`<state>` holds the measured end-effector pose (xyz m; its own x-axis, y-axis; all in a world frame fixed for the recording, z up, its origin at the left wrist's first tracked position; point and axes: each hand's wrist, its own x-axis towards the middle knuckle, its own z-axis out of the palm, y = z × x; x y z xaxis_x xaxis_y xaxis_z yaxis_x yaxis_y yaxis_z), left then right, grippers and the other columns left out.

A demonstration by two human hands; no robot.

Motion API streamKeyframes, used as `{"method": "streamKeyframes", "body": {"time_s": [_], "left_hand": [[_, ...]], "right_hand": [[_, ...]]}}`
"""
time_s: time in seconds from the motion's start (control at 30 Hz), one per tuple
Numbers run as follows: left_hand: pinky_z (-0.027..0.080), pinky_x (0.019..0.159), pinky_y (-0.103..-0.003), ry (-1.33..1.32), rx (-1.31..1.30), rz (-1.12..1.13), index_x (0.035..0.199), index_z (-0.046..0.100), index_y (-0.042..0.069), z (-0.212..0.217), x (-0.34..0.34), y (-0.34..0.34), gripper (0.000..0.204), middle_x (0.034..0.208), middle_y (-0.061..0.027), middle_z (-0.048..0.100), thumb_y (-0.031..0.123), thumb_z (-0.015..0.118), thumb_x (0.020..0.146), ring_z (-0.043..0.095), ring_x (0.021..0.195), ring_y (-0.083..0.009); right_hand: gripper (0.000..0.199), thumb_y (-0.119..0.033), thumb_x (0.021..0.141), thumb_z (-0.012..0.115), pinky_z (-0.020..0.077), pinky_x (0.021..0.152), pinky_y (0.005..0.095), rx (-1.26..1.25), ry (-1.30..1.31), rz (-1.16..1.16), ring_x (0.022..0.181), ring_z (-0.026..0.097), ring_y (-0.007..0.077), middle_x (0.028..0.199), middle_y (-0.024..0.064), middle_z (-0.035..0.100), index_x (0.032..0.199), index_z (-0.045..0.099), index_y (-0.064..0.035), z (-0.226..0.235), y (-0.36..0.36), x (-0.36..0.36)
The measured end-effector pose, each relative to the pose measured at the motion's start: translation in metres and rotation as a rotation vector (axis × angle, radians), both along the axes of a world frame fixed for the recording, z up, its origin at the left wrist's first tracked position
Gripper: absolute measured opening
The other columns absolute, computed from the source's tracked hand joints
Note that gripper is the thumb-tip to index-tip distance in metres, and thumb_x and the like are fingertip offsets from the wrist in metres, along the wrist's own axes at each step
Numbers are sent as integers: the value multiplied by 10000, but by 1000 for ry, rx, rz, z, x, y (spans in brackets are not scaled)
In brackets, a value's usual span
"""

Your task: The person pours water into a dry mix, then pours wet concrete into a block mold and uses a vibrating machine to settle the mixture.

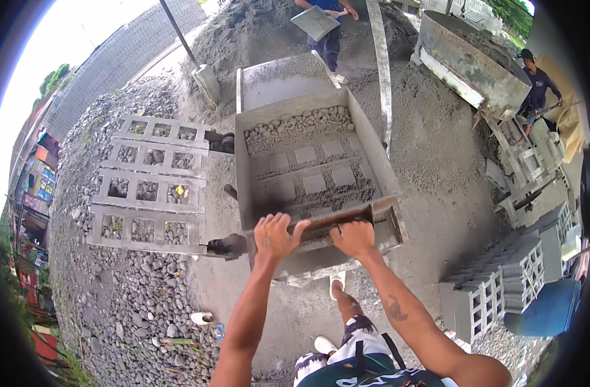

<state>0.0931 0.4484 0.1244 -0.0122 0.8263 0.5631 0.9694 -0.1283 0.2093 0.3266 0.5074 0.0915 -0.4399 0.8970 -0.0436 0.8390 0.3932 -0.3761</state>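
Both our hands on the mould's near edge.

Left hand point(273, 236) fingers curl over the near rim of the mould point(311, 164), clenched on it; right hand point(354, 237) grips the same rim just beside it. Mould sits straight ahead of us on sandy ground, part-filled with wet mix and gravel point(299, 125) at its far end. Blocks point(150, 184) lie in rows to its left on pebbles; shovel point(203, 76) stands beyond them; stacked blocks point(494, 284) to our right.
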Motion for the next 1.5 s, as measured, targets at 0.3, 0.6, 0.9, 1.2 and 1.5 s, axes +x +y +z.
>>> {"method": "streamKeyframes", "body": {"time_s": [0.3, 0.6, 0.9, 1.2, 1.5], "left_hand": [[406, 729, -389, -33, 72, 42, 694, 605, 121, 14, 51, -90, 429, 708, -13, 598, 442, 843, 851, 570, 682, -244], [188, 1241, -571, -120, 75, 218, 1035, 744, 189, -26, 65, -71, 210, 1111, 31, 701, 348, 794, 906, 582, 1216, -244], [240, 1200, -540, -27, 127, 228, 1251, 731, 177, -35, -37, 163, 350, 1277, 0, 700, 375, 713, 964, 553, 1319, -272], [455, 853, -452, 79, 25, 119, 814, 656, 83, -15, -114, 293, 432, 811, -68, 652, 477, 696, 989, 646, 848, -295], [515, 714, -433, 80, -49, -66, 747, 591, 67, -8, -44, 93, 529, 740, -94, 637, 535, 707, 966, 661, 746, -317]], "right_hand": [[450, -460, 926, 574, 590, 733, 491, 130, 18, -82, 745, 751, 391, 787, 186, 759, 809, 814, -98, -4, -77, 29], [197, -312, 821, 691, 561, 735, 453, 388, 277, -64, 655, 707, 328, 734, 116, 740, 780, 775, -139, -29, -73, 27], [149, -215, 768, 714, 457, 573, 387, 736, 382, -12, 565, 608, 286, 697, 79, 692, 663, 694, -112, -42, 167, -84], [395, -338, 898, 581, 530, 762, 511, 449, 281, 4, 628, 674, 357, 645, 167, 697, 676, 752, -61, -41, 296, -139], [493, -434, 962, 518, 574, 758, 538, 96, 52, 60, 771, 742, 415, 803, 225, 749, 844, 798, -46, -5, 88, -39]]}}
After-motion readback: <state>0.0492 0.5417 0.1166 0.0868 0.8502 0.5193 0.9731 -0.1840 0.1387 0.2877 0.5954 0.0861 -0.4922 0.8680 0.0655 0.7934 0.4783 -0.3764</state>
